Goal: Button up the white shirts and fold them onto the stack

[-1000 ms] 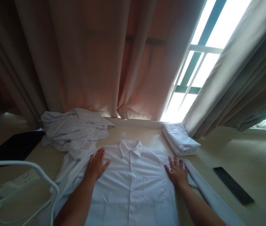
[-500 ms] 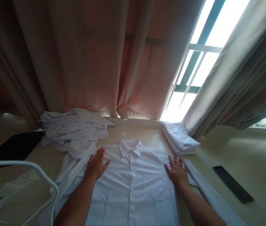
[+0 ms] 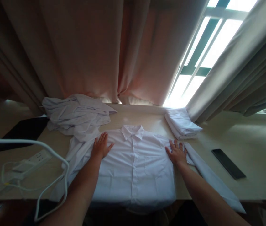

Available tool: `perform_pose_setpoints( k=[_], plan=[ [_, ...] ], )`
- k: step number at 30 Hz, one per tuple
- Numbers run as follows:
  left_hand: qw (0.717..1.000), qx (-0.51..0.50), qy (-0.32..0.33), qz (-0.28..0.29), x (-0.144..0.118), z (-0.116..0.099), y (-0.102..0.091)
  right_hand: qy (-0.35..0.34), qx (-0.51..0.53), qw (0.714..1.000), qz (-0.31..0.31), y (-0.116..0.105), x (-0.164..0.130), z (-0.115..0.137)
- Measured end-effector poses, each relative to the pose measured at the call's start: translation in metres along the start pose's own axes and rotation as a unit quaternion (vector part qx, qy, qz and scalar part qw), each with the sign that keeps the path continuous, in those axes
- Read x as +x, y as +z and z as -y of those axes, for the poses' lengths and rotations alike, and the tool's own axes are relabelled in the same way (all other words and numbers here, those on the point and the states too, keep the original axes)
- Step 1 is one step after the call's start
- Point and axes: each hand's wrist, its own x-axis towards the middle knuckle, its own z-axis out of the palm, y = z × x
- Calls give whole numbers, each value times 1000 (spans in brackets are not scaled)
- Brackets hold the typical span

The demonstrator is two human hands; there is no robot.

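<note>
On a pale table (image 3: pixel 252 138) set against drawn curtains (image 3: pixel 88 50) and a bright window (image 3: pixel 208 47), a white collared shirt (image 3: pixel 135 166) is lying face up, buttoned, its hem hanging just over the near edge. Both sleeves are lying stretched out to the sides, not yet folded in, so the folding appears to be only starting, with the smoothing nearly done. A rumpled heap of white shirts (image 3: pixel 76 114) is waiting at the back left, touching the spread shirt's shoulder, while a small stack of folded shirts (image 3: pixel 182 124) is sitting at the back right, suggesting a few are finished and more remain. The left hand (image 3: pixel 101 147) is pressing flat on one shoulder, fingers spread; the right hand (image 3: pixel 177 153) is pressing flat on the other, fingers spread too. A power strip (image 3: pixel 31 160) with a white cable (image 3: pixel 53 153) is lying at the left, and a dark phone (image 3: pixel 228 163) is resting at the right, well apart from the shirt.
</note>
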Motion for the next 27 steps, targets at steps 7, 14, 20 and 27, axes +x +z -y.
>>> perform_pose_setpoints(
  k=[7,14,20,27],
  plan=[
    [1000,1,7,1,1,0,6,-12,1,1000,-18,5,-1,-2],
    [1000,10,6,-12,2,2,6,-11,-1,999,-30,10,4,-5],
    [1000,10,2,-26,1,3,4,-7,-11,1000,-27,15,9,-6],
    [1000,4,3,-27,0,2,3,-7,-7,999,-40,16,9,-6]
  ],
)
